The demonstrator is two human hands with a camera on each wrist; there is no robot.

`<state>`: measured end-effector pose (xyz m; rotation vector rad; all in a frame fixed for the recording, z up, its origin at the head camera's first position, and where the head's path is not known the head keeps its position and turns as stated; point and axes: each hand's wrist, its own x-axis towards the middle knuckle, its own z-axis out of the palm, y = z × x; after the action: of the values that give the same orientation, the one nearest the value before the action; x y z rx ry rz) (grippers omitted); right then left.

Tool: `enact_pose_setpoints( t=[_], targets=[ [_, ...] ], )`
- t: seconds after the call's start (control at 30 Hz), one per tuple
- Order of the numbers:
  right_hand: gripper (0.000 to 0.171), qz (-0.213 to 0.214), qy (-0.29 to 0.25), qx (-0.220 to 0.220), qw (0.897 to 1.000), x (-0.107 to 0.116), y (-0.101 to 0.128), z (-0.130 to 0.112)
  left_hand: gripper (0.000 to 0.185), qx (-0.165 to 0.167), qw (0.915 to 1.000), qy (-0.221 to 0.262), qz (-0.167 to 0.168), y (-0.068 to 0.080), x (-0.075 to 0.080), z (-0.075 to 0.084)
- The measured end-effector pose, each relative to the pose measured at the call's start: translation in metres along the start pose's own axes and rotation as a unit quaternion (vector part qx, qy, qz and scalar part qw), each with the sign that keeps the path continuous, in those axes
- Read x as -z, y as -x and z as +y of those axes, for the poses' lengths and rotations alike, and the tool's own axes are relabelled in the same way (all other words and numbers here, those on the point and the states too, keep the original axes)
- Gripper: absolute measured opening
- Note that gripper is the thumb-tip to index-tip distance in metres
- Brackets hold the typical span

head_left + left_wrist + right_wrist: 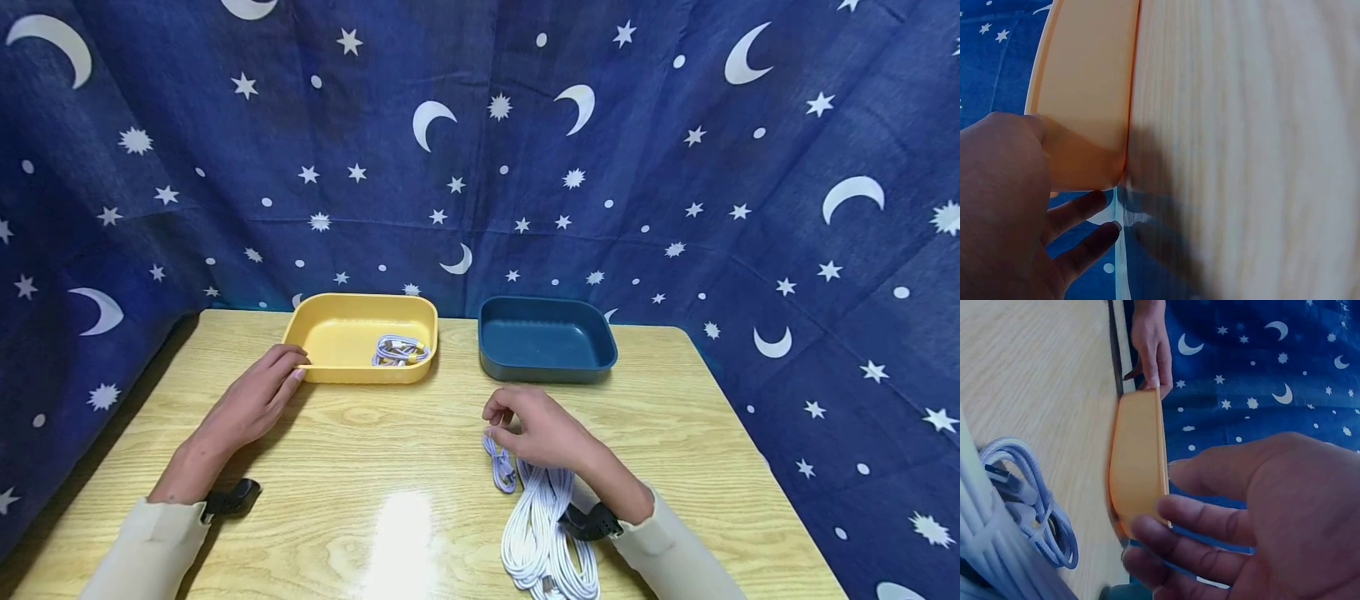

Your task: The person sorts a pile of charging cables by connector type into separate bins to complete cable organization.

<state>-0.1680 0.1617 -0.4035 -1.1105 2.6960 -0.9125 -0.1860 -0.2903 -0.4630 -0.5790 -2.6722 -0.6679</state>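
Over on the near left corner of the yellow tray [367, 376], we have the left hand [258, 396], thumb and fingers closed on the rim. Just above the loose lilac cable [502, 467], the right hand [543, 429] hovers, and look at that gap: thumb and fingertips stand apart, nothing between them! That little coil lies on the tabletop [337, 458], its loops tied, right beside the big white cord bundle [536, 533]; a second lilac coil [400, 351] sits at the right end of the yellow tray.

If the loose one is what this right hand is after, and I'd say it is, the neat way is a pinch straight across the tied waist, thumb one side, two fingers the other. Take it by a single outer loop and it could sag open. Then up first, sideways after, because those white cords lie so close they might snag. Over at the rim, a light steadying touch should be plenty; press too hard on that corner and the tray could tip.

What a pose, too! Right palm faces down, fingers softly bent, the forearm slanting in from the lower right across the white bundle. From the lower left comes the other arm, reaching well forward, sleeve stopping short of the black wristband [232, 497].
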Motion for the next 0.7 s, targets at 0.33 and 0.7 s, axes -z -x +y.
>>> enact_pose_setpoints(
  t=[0.33, 0.7],
  targets=[
    [0.014, -0.048, 0.089, -0.027, 0.995, -0.010, 0.007, 0.001, 0.013, -0.005, 1.0000, 0.006, 0.004, -0.002, -0.001, -0.001],
    [0.025, -0.051, 0.179, -0.016, 0.982, -0.019, 0.007, 0.001, 0.011, -0.025, 0.9996, 0.009, 0.014, -0.001, -0.002, -0.003]
  ],
)
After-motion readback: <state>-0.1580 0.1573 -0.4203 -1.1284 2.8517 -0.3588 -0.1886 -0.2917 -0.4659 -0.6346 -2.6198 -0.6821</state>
